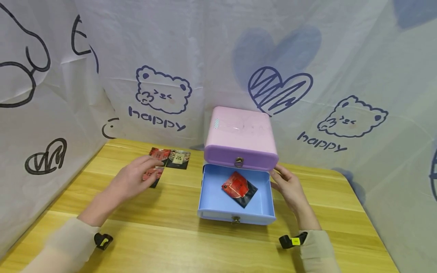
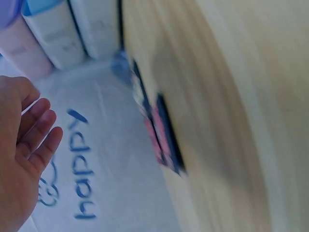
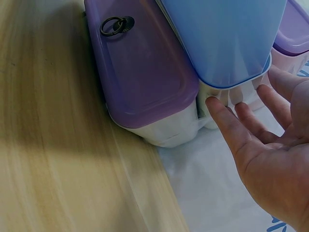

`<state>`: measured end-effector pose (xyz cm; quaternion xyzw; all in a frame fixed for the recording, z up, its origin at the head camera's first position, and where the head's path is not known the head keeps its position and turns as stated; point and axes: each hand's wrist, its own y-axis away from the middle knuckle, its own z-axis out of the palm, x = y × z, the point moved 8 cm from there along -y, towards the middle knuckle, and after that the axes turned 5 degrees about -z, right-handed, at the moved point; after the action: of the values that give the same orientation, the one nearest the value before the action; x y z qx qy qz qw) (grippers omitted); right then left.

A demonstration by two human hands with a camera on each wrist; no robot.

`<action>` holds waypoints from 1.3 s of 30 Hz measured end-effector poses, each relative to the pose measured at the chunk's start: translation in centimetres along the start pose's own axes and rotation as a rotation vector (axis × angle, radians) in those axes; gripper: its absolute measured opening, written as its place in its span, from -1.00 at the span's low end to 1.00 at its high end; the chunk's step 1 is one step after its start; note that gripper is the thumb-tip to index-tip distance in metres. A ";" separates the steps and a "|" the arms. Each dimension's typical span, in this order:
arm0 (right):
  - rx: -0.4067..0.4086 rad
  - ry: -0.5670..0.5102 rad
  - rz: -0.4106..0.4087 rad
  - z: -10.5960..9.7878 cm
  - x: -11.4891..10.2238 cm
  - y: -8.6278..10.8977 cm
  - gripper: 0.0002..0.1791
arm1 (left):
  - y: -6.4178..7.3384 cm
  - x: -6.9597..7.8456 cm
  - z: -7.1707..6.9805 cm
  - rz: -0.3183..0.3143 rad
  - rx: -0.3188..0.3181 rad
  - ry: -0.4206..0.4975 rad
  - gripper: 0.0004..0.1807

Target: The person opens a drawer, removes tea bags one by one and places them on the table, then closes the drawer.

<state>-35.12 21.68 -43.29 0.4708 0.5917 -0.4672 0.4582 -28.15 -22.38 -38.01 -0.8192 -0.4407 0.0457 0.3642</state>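
Note:
My left hand (image 1: 131,178) is held over small packets at the left of the table, its fingers loosely bent and holding nothing. Beneath it lie two red-and-black packets, one partly covered by the fingers, the front one (image 1: 155,183) showing its black end. A black packet with a cream label (image 1: 178,159) sits beside them. My right hand (image 1: 288,185) has its fingers spread against the side of a small drawer cabinet (image 1: 243,129). Its blue drawer (image 1: 235,217) is pulled out, with another red-and-black packet (image 1: 239,189) lying tilted inside.
Above the blue drawer is a shut purple drawer (image 1: 222,155) with a ring pull. Another purple drawer (image 3: 149,72) is at the bottom of the cabinet. Behind the wooden table (image 1: 164,235) hangs a white printed cloth (image 1: 205,57), with more cloth at both sides.

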 end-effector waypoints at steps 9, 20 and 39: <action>0.007 -0.008 0.002 0.0 0.1 0.0 -0.39 | -1.9 4.8 0.1 0.087 0.069 0.102 -0.61; 0.011 -0.020 0.010 0.1 0.2 -0.1 -0.41 | -4.1 8.9 1.5 0.133 0.004 0.132 -0.70; 0.011 -0.009 0.001 0.0 0.4 -0.2 -0.37 | -8.1 16.3 7.2 0.410 -0.378 0.054 -0.69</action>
<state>-35.36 21.70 -43.67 0.4716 0.5868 -0.4723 0.4585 -26.67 -3.30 -34.07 -0.9455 -0.2568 0.0135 0.1998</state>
